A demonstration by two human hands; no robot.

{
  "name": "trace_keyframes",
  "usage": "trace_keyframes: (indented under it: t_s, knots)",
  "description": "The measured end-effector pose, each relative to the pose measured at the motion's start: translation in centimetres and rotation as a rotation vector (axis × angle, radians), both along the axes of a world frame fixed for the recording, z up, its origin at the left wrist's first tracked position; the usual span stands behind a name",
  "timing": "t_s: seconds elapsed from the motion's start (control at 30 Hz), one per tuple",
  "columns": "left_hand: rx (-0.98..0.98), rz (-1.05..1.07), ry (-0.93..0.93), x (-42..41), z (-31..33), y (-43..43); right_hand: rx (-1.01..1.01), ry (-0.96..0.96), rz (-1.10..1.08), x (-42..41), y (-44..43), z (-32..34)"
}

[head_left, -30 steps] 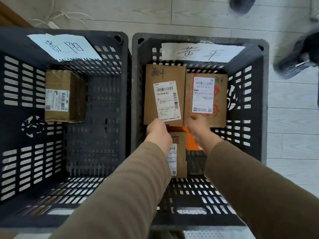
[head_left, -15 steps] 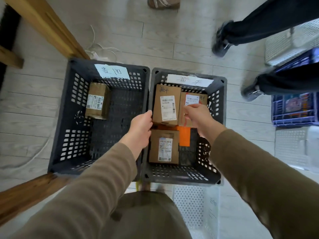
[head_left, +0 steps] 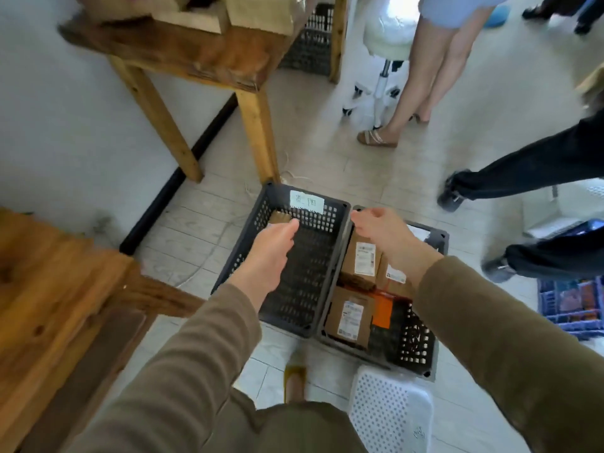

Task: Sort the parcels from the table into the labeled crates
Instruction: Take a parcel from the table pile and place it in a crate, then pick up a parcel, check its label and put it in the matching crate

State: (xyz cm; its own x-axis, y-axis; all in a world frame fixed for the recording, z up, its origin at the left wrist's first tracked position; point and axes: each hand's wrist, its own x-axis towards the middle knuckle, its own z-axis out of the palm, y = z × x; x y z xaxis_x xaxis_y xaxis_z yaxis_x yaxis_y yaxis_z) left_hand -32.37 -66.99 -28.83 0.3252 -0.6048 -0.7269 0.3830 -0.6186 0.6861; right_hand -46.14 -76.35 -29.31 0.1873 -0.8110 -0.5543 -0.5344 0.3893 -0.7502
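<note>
On the tiled floor the left crate (head_left: 304, 289) holds one parcel (head_left: 279, 218) and the right crate (head_left: 415, 341) several cardboard parcels (head_left: 361, 263), more boxes (head_left: 258, 11) seemingly wait on the wooden table (head_left: 183, 50), and the left hand (head_left: 274, 243) and right hand (head_left: 382, 228) hover empty, fingers relaxed.

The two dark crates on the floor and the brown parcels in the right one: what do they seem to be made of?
Left dark grey slotted crate and right dark grey slotted crate: probably moulded plastic, matt; uniform colour, regular slots, rounded rims. Brown box parcels: cardboard, dull brown, square edges, with white paper labels stuck on. Blur hides finer texture.
</note>
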Motion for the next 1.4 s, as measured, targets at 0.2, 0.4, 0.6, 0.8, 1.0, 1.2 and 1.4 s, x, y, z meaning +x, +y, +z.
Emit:
trace_keyframes:
  t_s: [0.2, 0.4, 0.6, 0.8, 1.0, 1.2, 1.4]
  knots:
    - [-0.060, 0.155, -0.112, 3.3, 9.5, 8.4, -0.068, -0.054, 0.145, 5.1, 6.3, 9.8]
    - [-0.166, 0.323, -0.206, 7.3, 16.2, 17.1, -0.125, -0.161, 0.288, 10.4, 13.1, 16.5]
    - [-0.179, 0.497, -0.290, 10.5, 21.0, 27.5, -0.168, -0.252, 0.454, 14.8, 21.7, 21.1]
    - [-0.177, 0.630, -0.337, 12.4, 23.7, 40.8, -0.185, -0.320, 0.600, 18.5, 32.6, 24.5]
    - [-0.242, 0.776, -0.361, 13.4, 24.7, 54.2, -0.207, -0.377, 0.780, 22.9, 44.1, 26.7]
    - [-0.222, 1.013, -0.468, 14.7, 25.8, 64.7, -0.203, -0.399, 0.977, 27.0, 53.8, 27.7]
    - [-0.193, 1.174, -0.541, 16.6, 25.5, 70.4, -0.189, -0.400, 1.128, 31.3, 60.0, 27.7]
